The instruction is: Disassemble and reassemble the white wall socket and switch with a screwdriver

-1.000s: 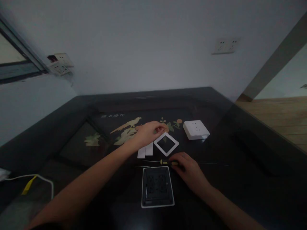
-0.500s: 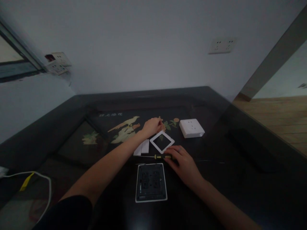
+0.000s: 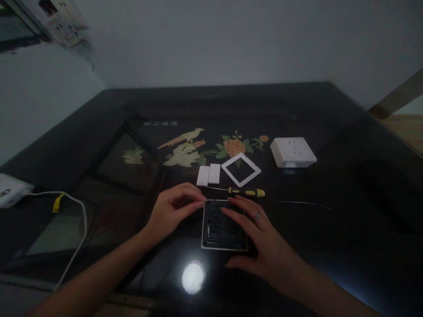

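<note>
A wall socket panel [image 3: 216, 240] lies with its black back up on the dark table, its white rim showing. My left hand [image 3: 176, 207] pinches thumb and forefinger together at the panel's upper left corner; whatever is between the fingertips is too small to make out. Over the panel's right side, my right hand [image 3: 257, 233] is open, its fingers spread and partly covering the back. A screwdriver [image 3: 246, 192] with a black and yellow handle lies just beyond. Behind it are a white square frame [image 3: 228, 169] and two small white plates [image 3: 214, 174].
A white socket box [image 3: 294, 152] stands at the back right. On the left, a white cable [image 3: 84, 215] with a yellow tag runs from a white power strip [image 3: 11, 191]. The glossy table [image 3: 152, 103] meets the wall at the back.
My left hand has come back from beyond the white frame to the panel's corner. My right hand has left the screwdriver handle and moved over the panel. The view has tilted down.
</note>
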`<state>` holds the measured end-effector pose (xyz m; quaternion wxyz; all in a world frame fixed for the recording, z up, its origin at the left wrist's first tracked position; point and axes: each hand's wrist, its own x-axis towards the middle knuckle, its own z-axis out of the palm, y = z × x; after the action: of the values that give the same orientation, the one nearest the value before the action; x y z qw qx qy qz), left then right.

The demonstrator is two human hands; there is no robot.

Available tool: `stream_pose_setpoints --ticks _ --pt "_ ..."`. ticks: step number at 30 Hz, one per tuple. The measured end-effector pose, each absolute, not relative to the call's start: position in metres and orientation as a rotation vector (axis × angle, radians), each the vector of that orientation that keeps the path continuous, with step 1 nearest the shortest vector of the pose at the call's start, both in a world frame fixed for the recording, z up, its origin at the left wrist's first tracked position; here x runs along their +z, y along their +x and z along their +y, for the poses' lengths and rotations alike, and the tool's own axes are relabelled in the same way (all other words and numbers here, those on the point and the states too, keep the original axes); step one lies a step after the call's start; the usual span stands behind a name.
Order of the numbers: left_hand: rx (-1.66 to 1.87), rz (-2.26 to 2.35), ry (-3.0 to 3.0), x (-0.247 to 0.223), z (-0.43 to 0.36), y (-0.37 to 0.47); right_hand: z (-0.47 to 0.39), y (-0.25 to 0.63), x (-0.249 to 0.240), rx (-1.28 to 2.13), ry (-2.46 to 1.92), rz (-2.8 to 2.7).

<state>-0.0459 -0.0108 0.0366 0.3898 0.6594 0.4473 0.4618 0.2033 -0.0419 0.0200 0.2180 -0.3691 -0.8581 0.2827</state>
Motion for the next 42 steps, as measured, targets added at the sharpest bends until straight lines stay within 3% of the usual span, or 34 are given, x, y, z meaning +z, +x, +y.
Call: stream_pose_setpoints --ticks 42 --pt "0.994 0.911 2.511 0.028 -0.031 -0.046 -0.04 0.195 0.017 0.847 -1.029 -2.317"
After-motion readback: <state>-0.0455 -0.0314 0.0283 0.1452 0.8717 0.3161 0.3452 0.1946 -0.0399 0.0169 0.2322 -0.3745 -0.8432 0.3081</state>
